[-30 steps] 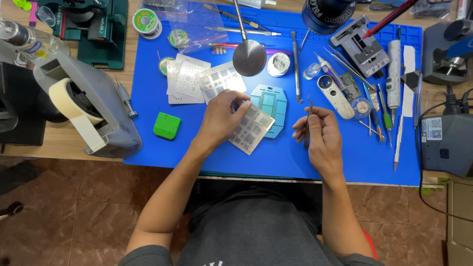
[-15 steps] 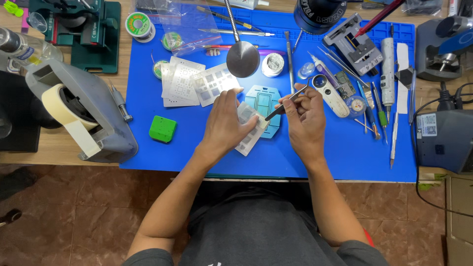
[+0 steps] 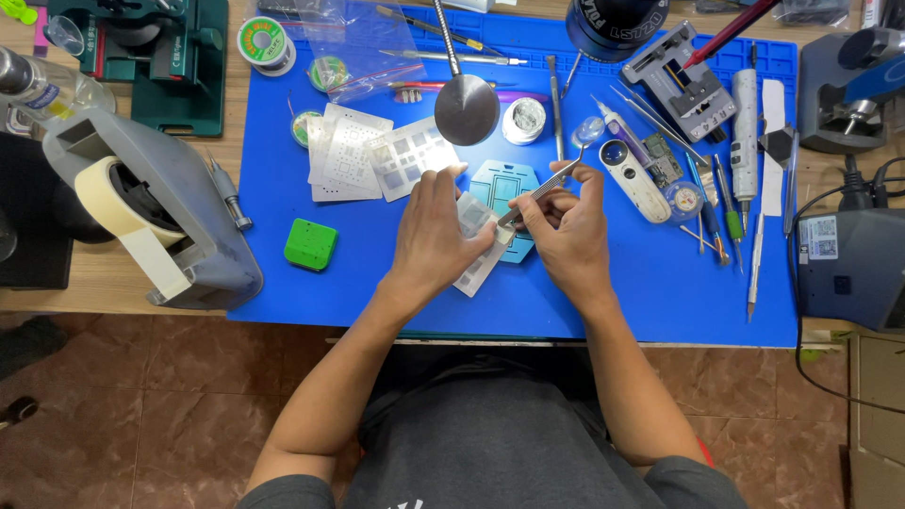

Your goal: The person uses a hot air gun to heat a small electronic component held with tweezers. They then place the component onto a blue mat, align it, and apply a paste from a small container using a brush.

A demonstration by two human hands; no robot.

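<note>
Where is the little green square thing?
In the head view, the green square block lies on the blue mat, on the person's left side, between the grey tape dispenser and the left hand.

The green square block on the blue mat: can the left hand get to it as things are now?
Probably yes. The green square block lies alone on the blue mat, beside the left hand, with nothing between them. But that hand now holds down a metal stencil sheet, which it must release first.
</note>
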